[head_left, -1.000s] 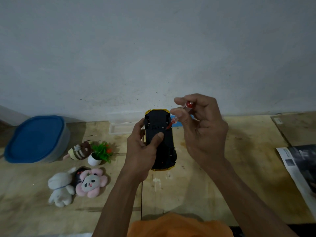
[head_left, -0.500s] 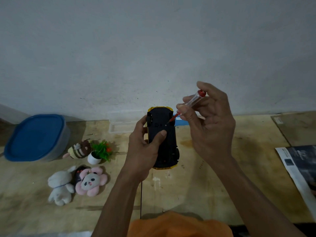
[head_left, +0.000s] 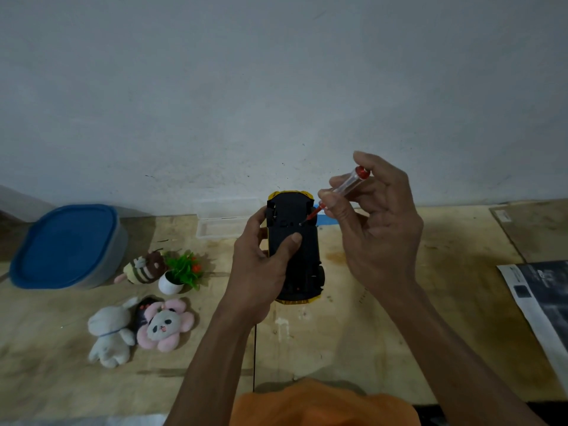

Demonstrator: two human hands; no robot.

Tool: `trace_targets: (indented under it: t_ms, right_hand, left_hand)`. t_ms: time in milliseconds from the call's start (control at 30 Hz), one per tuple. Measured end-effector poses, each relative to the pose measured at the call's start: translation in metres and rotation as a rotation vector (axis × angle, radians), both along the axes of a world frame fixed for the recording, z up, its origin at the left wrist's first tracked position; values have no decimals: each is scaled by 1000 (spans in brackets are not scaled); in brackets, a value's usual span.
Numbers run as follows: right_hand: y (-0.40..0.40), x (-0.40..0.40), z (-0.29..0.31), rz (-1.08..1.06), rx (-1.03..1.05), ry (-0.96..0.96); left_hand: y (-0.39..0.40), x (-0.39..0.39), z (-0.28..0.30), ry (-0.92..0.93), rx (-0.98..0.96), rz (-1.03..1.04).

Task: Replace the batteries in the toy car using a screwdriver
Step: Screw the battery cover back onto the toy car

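A yellow toy car (head_left: 299,216) is held upside down above the wooden table, its black underside facing me. My left hand (head_left: 261,265) grips it from the left, thumb pressed on the underside. My right hand (head_left: 378,229) pinches a small screwdriver (head_left: 349,187) with a clear handle and red cap. Its red shaft slants down-left and the tip touches the underside near the car's far end. No batteries are visible.
A clear plastic box (head_left: 226,221) lies by the wall behind the car. At the left sit a blue-lidded container (head_left: 66,245), a small potted plant (head_left: 179,273) and several plush toys (head_left: 138,327). A newspaper (head_left: 544,302) lies at the right edge.
My right hand rose and shifted its grip, so the screwdriver handle now stands out between the fingers and its tip rests on the car's underside. The left hand kept hold of the car.
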State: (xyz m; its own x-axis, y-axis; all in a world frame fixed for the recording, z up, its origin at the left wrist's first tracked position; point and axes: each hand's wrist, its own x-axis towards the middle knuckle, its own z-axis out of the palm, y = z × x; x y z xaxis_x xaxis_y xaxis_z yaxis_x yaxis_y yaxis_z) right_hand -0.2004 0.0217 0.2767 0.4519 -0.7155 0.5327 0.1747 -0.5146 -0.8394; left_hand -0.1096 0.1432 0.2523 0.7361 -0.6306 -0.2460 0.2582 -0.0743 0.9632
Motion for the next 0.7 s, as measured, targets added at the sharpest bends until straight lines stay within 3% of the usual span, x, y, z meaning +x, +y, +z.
trace_targets:
  t_ms: [233,700]
  right_hand:
    - [1,-1,-1,22,-13,15]
    - [-10,1,3,283,-332,123]
  left_hand:
    - [0,-1,1,3,4,3]
    - [0,0,1,37,12,-19]
